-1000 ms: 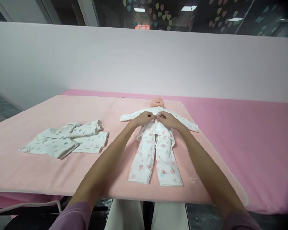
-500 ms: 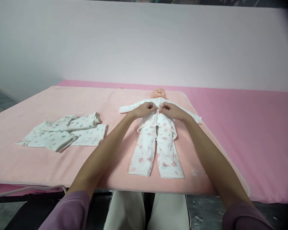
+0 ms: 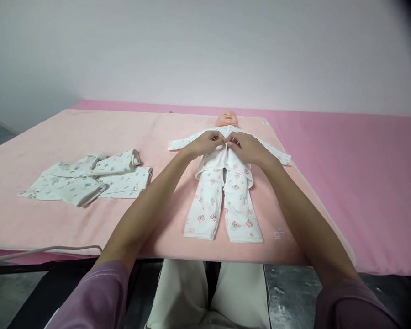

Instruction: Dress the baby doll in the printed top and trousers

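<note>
A baby doll (image 3: 227, 119) lies on its back, its head at the far side of the mat. It is dressed in a white long-sleeved baby top (image 3: 212, 161) and white baby trousers (image 3: 203, 205), both with small pink prints. My left hand (image 3: 210, 141) and my right hand (image 3: 243, 144) meet at the chest, each pinching the front edge of the top with closed fingertips. The fastening between the fingers is too small to make out. Below the hands, the front of the top lies together over the trousers' waist.
A peach-coloured mat (image 3: 150, 132) covers much of the pink table (image 3: 356, 183). To the left lies a loosely folded set of white baby clothes (image 3: 89, 178) with green prints. A pale cable (image 3: 55, 249) runs along the front edge. Behind stands a white wall (image 3: 205, 55).
The whole scene sits a little higher in view, as the camera has tilted down. Both hands stay at the chest of the top, with only slight finger movement.
</note>
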A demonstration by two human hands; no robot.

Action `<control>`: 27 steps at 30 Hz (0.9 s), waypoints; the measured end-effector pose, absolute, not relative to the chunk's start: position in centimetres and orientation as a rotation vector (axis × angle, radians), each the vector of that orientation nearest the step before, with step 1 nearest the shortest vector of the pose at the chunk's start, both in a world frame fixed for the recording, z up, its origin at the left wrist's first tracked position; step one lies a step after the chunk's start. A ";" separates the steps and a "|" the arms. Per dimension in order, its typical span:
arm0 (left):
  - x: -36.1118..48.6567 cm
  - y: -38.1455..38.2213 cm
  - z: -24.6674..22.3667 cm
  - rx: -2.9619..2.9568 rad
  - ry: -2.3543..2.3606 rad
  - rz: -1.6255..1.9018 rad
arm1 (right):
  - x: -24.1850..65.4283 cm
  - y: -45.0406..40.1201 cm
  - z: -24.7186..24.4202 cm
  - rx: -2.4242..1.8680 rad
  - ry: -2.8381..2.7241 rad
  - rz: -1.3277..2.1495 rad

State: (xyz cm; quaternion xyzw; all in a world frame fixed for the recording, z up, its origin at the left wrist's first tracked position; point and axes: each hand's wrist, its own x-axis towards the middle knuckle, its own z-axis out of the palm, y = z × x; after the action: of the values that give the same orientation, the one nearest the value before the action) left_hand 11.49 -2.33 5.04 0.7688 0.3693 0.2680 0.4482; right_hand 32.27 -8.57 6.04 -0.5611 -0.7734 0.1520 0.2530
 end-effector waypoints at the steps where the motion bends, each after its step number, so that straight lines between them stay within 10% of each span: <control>1: 11.4 -2.3 5.0 1.872 0.914 0.656 | 32.3 -8.7 6.2 -1.521 -2.107 0.429; 27: 15.3 0.6 4.4 1.578 1.084 0.914 | 34.3 -2.2 3.5 -1.592 -1.464 0.937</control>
State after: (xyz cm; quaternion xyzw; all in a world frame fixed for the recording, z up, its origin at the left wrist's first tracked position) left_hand 15.30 0.55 4.38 0.6492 0.4460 0.3761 0.4881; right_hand 34.34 -2.20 3.49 -0.6241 -0.5741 0.3673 0.3822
